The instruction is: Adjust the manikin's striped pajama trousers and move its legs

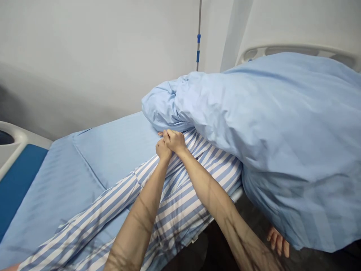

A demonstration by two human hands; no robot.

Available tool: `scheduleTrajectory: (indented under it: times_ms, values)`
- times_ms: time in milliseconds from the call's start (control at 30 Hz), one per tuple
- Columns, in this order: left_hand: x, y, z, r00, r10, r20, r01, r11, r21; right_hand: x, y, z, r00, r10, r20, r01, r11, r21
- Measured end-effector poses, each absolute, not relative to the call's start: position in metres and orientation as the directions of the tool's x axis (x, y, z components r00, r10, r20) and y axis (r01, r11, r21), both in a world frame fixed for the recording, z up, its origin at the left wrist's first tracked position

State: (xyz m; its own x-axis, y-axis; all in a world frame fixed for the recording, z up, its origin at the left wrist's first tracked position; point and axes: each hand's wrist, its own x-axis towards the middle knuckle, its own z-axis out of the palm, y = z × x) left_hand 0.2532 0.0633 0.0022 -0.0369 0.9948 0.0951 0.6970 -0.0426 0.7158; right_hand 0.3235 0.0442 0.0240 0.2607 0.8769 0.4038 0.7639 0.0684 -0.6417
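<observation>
My left hand (163, 149) and my right hand (175, 141) are close together, fingers curled, over the upper leg of a person lying on the bed. Blue-and-white striped trousers (113, 201) cover that person's legs. Just beyond my knuckles a small patch of skin, perhaps the lying person's fingers (160, 133), shows at the quilt's edge. What my closed fingers hold is hidden from view. A light blue quilt (254, 113) covers the person's upper body and comes right up to my hands.
A light blue sheet (93, 150) covers the mattress. Below the quilt's near edge another person's hand (278, 241) hangs out. A bed end board (24, 137) is at left, a headboard (296, 49) at far right. A thin pole (199, 22) stands by the wall.
</observation>
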Motion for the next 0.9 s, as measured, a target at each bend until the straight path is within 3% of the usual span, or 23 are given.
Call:
scheduleTrajectory:
  times_ms: [67,233,467,600,767,900]
  values:
    - [0.255,0.062,0.002,-0.047,0.994,0.100,0.694,-0.040,0.719,0.332,0.044,0.023,0.294,0.856,0.426,0.784,0.039,-0.619]
    - [0.255,0.062,0.002,-0.063,0.992,0.112,0.674,-0.040,0.738,0.348,0.055,0.004,0.431,0.844,0.319,0.665,-0.058,-0.745]
    - [0.271,0.081,0.016,-0.055,0.983,0.177,0.492,-0.127,0.861,0.351,0.060,-0.003,0.494,0.806,0.326,0.587,-0.032,-0.809]
    - [0.284,0.077,0.010,-0.022,0.988,0.154,0.558,-0.115,0.822,0.353,0.063,-0.005,0.511,0.788,0.344,0.582,-0.023,-0.813]
    - [0.281,0.064,0.001,0.046,0.983,0.178,0.683,-0.161,0.713,0.350,0.057,0.003,0.473,0.731,0.491,0.702,0.024,-0.712]
    - [0.277,0.066,-0.002,0.023,0.990,0.139,0.570,-0.128,0.811,0.346,0.048,0.010,0.362,0.688,0.629,0.809,0.103,-0.578]
